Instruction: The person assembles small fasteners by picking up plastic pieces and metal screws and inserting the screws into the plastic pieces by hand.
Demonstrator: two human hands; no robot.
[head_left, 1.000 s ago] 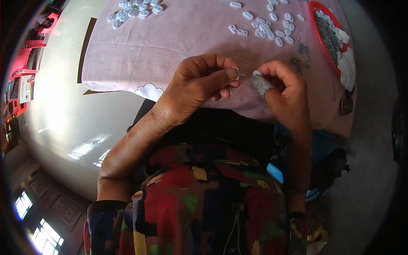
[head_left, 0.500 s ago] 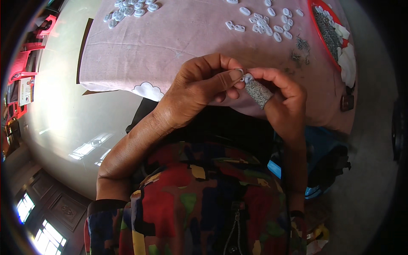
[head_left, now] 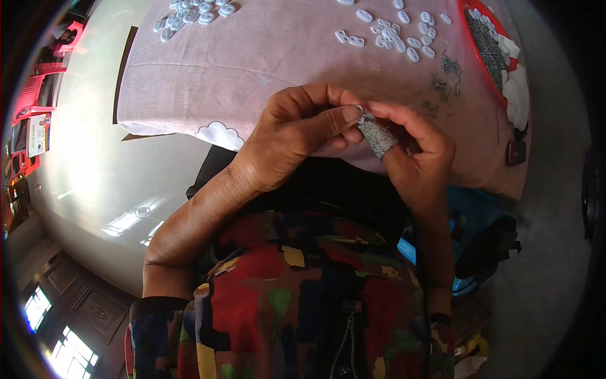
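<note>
Left hand: your left hand [head_left: 297,136] has thumb and forefinger pressed together, pinching a small metal ring [head_left: 361,111] above the near edge of the desk [head_left: 265,57].
Right hand: your right hand [head_left: 413,151] meets it from the other side, fingers curled in and pinching the same small piece; one finger wears a grey knitted finger cot [head_left: 379,138].
Where the piece is: held in the air between both hands, just over the near edge of the pink cloth [head_left: 189,95], not resting on it.
How it looks: tiny, pale and shiny, mostly hidden by your fingertips; its exact shape cannot be told.
Risk of dropping: the piece looks small and smooth, so a slack pinch could likely let it fall into your lap or past the desk edge.
Risk of misalignment: your fingertips cover the piece, so you may be working by feel; a slight tilt could make the parts miss each other.
Nearby stock: white oval pieces [head_left: 404,35] lie scattered toward the far right of the desk, another cluster [head_left: 189,12] at the far left.
Loose springs: small dark metal bits [head_left: 448,66] lie beside a red basin [head_left: 499,50] at the right edge; a sweeping sleeve could scatter them.
</note>
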